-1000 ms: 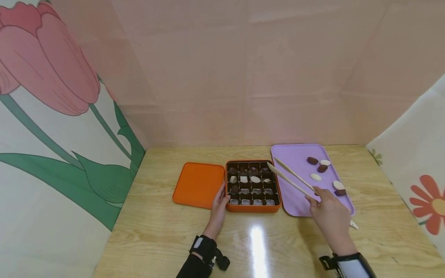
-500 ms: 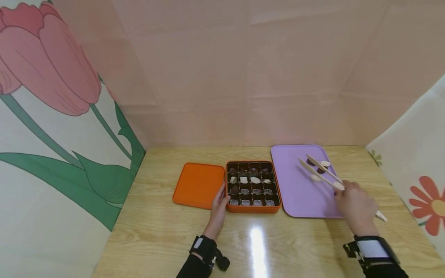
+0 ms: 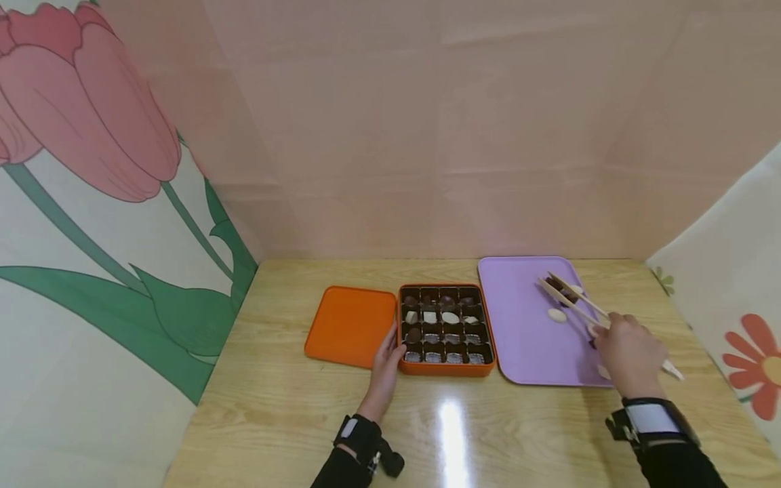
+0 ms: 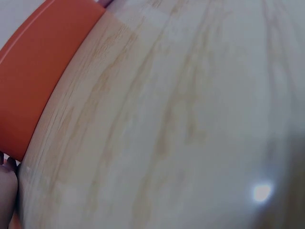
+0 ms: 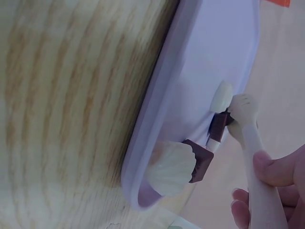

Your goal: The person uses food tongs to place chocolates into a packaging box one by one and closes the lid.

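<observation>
My left hand (image 3: pixel 384 369) rests against the left side of an orange chocolate box (image 3: pixel 448 371), fingers along its wall and thumb at the near corner. Dark and white chocolates sit in its back rows, one dark piece in the third. My right hand (image 3: pixel 630 356) grips pale tongs (image 5: pixel 259 167) over the purple tray (image 3: pixel 525 346). Their tips are around a dark chocolate (image 3: pixel 554 282) at the tray's far right. A white oval chocolate (image 3: pixel 556 315) lies in front of the tips. In the right wrist view a ridged white chocolate (image 5: pixel 170 169) lies beside a dark square one (image 5: pixel 201 162).
An orange lid (image 3: pixel 349 325) lies flat left of the box. The wooden table (image 3: pixel 274 407) ends at a pink backdrop (image 3: pixel 366 169). Flower-printed cloths stand at left and right, a tulip (image 3: pixel 91 115) on the left one.
My right hand has moved right with the tongs, from above the box edge to the dark chocolate on the tray. My left hand has stayed at the box.
</observation>
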A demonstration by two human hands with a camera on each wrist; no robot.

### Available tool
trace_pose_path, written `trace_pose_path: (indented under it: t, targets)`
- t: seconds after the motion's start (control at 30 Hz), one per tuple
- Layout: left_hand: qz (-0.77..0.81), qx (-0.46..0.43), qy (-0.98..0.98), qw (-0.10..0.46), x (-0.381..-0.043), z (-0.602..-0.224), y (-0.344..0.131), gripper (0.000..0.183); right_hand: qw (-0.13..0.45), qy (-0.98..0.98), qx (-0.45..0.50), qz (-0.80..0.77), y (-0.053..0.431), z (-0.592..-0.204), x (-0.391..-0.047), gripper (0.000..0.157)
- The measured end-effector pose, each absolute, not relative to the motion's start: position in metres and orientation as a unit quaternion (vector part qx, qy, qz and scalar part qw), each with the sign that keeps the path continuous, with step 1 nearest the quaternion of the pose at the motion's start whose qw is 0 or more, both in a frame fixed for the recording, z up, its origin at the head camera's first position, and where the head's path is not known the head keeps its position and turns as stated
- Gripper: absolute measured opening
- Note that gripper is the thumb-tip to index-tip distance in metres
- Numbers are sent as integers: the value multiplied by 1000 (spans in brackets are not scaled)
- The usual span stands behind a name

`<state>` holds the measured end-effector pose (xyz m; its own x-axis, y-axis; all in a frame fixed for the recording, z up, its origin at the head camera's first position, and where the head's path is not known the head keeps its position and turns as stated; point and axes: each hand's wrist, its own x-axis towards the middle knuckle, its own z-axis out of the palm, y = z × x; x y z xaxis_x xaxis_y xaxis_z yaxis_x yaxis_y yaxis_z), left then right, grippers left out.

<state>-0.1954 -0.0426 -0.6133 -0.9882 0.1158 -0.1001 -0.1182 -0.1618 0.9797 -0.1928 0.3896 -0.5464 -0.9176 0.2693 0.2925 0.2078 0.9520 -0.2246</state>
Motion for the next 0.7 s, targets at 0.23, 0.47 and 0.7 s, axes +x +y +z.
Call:
trace_pose_path:
  t: [0.23,0.47,0.7]
  targets:
    - [761,-8,643,79,-195,-613,-41,58,149,-977,-123,95,393,-544,-193,27]
    - [759,-5,646,81,-194,-613,-42,59,165,-974,-118,98,391,-545,-187,25]
    - [757,-10,649,80,-194,-610,-43,57,184,-970,-115,112,381,-542,-172,18]
